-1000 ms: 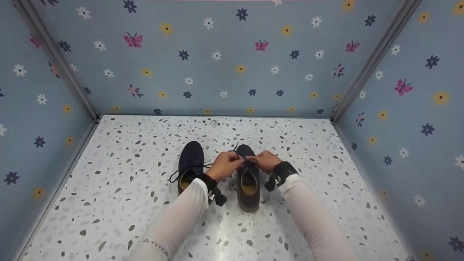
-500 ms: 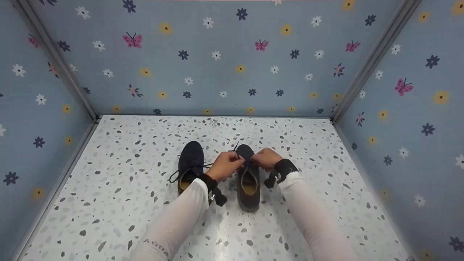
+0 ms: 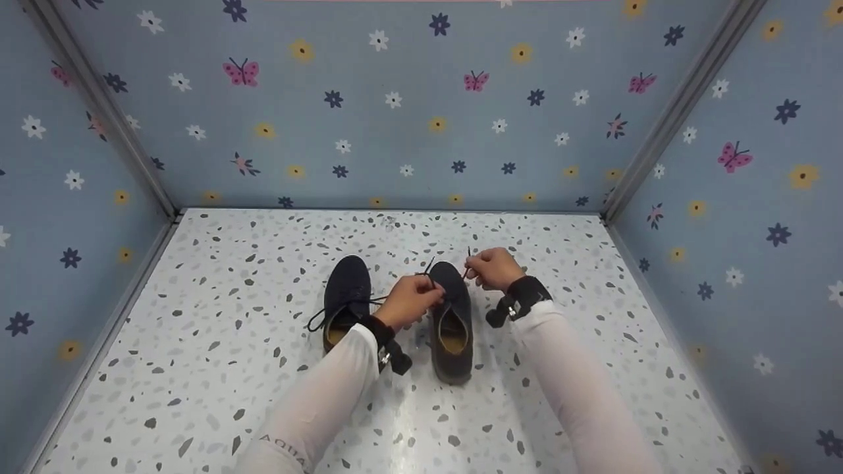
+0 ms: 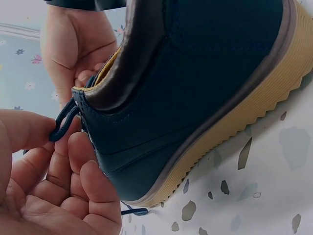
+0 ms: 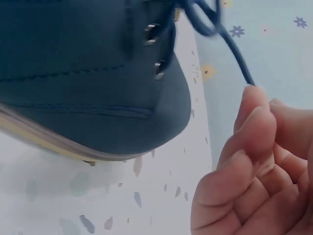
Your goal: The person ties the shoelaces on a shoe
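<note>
Two dark blue shoes stand side by side on the floor, toes toward the back wall. Over the right shoe (image 3: pixel 453 355), my left hand (image 3: pixel 409 301) pinches a loop of dark blue shoelace (image 4: pixel 62 125) between thumb and forefinger. Beyond that shoe's toe, to the right, my right hand (image 3: pixel 495 268) pinches a lace (image 5: pixel 238 56) drawn taut from the eyelets, its tip poking up past the fingers. The left shoe (image 3: pixel 347 283) sits beside my left forearm, which covers part of its heel; its lace has a loop lying out to the left.
The speckled white floor (image 3: pixel 250 296) is bounded by a blue flowered back wall (image 3: pixel 388 131) and matching side walls (image 3: pixel 731 217) with grey metal corner strips (image 3: pixel 672 112). Both wrists wear black straps with small cameras.
My right hand has moved from the right shoe's lacing outward, up and to the right, drawing a lace end with it. The left hand stays in place; the shoes have not shifted.
</note>
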`<action>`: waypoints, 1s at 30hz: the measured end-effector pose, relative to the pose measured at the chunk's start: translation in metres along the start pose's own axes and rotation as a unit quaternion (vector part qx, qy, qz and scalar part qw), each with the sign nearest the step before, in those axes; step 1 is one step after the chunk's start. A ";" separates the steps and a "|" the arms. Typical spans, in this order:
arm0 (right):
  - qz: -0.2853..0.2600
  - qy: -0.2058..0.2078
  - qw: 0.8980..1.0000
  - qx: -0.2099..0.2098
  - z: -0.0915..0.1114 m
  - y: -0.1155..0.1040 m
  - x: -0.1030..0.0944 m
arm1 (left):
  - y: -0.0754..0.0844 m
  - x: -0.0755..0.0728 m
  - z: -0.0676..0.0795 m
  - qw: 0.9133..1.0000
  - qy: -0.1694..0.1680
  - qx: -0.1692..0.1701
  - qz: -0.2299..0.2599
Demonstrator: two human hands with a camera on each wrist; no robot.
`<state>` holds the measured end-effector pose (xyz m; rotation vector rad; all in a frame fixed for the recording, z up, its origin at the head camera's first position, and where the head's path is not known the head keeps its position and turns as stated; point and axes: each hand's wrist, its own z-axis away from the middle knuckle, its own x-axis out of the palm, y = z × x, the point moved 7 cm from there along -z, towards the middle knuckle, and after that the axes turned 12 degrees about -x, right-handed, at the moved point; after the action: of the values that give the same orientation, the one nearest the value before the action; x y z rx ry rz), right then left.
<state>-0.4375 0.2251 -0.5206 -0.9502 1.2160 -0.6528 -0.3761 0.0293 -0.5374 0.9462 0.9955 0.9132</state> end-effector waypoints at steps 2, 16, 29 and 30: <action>-0.021 0.010 1.000 0.003 0.000 -0.001 -0.003 | 0.000 0.000 0.001 1.000 -0.001 0.000 -0.002; -0.115 0.035 0.993 0.008 0.002 -0.012 -0.020 | 0.002 0.000 0.002 0.999 -0.018 -0.023 0.033; -0.273 0.054 0.960 -0.021 0.012 -0.016 -0.025 | 0.009 -0.002 0.000 0.997 0.004 -0.011 0.080; -0.279 0.057 0.958 -0.026 0.013 -0.017 -0.025 | 0.010 -0.002 -0.001 0.996 0.005 -0.008 0.093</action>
<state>-0.4304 0.2410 -0.4931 -1.3316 1.0667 -1.1375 -0.3793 0.0306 -0.5282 1.0336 0.9179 1.0802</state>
